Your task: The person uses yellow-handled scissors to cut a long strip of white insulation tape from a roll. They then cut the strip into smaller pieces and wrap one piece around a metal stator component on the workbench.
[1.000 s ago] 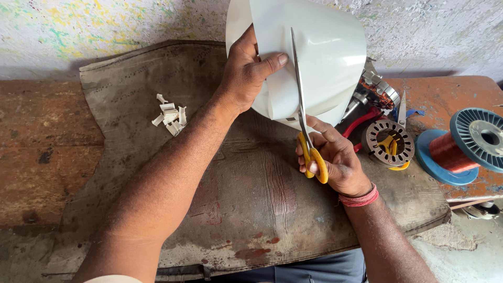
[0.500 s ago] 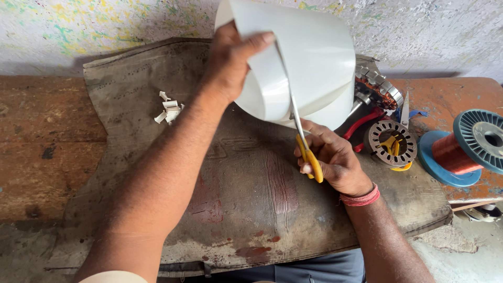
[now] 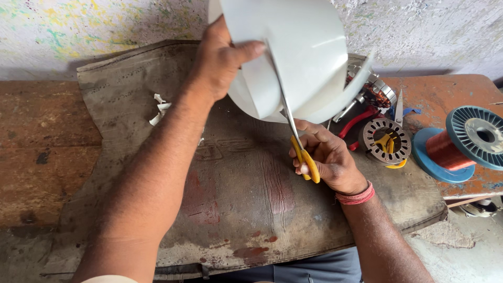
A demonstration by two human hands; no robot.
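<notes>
Left hand (image 3: 220, 65) gripping curled white sheet (image 3: 298, 52), now raised toward 12 o'clock; right hand (image 3: 327, 157) closed on yellow-handled scissors (image 3: 298, 141), blades advancing deeper; cut progressing.

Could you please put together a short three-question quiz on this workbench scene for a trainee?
1. True or false: the right hand grips scissors with yellow handles.
2. What does the left hand hold up? A) the curled white sheet B) the spool of copper wire C) the round metal stator
3. What lies on the worn cloth mat to the left of the left forearm?

Key
1. True; the blades run up into the sheet.
2. A
3. A few small white offcuts.
</notes>
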